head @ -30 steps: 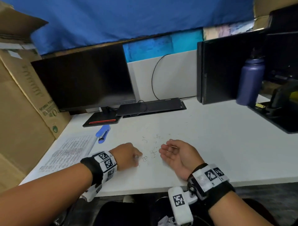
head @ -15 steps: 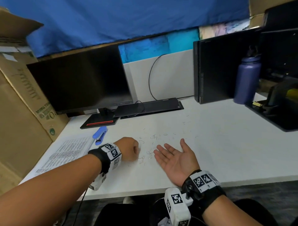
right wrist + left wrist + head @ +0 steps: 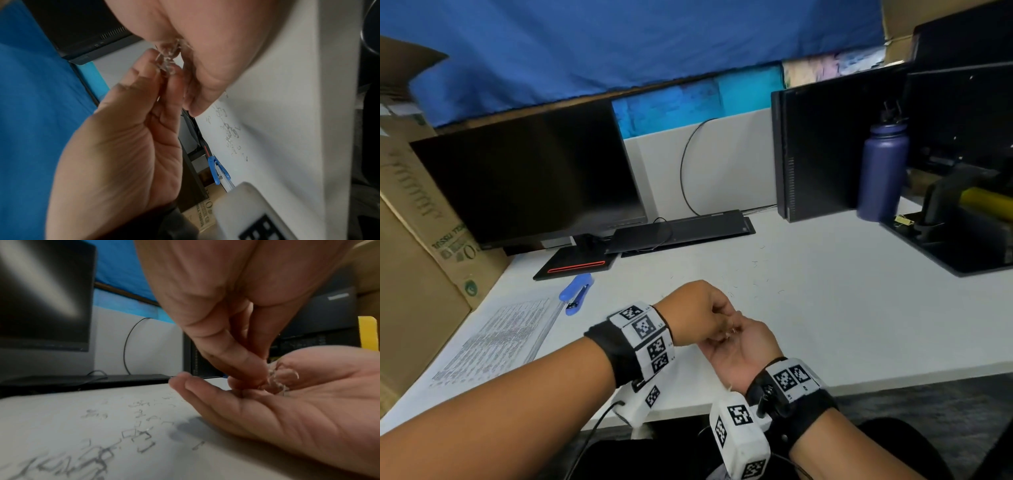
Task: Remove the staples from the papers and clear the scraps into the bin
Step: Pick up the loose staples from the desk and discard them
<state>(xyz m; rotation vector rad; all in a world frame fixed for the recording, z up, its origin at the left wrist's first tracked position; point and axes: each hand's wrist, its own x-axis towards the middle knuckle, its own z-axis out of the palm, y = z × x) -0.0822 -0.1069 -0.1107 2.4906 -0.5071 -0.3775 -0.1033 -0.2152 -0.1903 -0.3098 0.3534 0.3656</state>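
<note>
My left hand (image 3: 724, 323) hovers over my right hand (image 3: 751, 347) near the desk's front edge. In the left wrist view its fingertips (image 3: 255, 374) pinch a small clump of bent staples (image 3: 276, 379) just above the right palm (image 3: 308, 415), which faces up with relaxed, slightly cupped fingers. The right wrist view shows the same clump (image 3: 167, 65) between the left hand (image 3: 195, 40) and the right fingers (image 3: 152, 81). Several loose staples (image 3: 139, 436) lie scattered on the white desk (image 3: 842, 325). A printed paper (image 3: 496, 342) lies flat at the left.
A blue staple remover (image 3: 577, 293) lies beside the paper. A monitor (image 3: 527, 174) and a black dock (image 3: 681, 229) stand at the back, with a computer tower (image 3: 815, 150), a purple bottle (image 3: 881, 171) and a black tray (image 3: 955, 246) at the right. A cardboard box (image 3: 417, 240) borders the left.
My left hand has lifted off the desk with staples and moved right over my right palm. The right hand has drawn in slightly and cupped under it.
</note>
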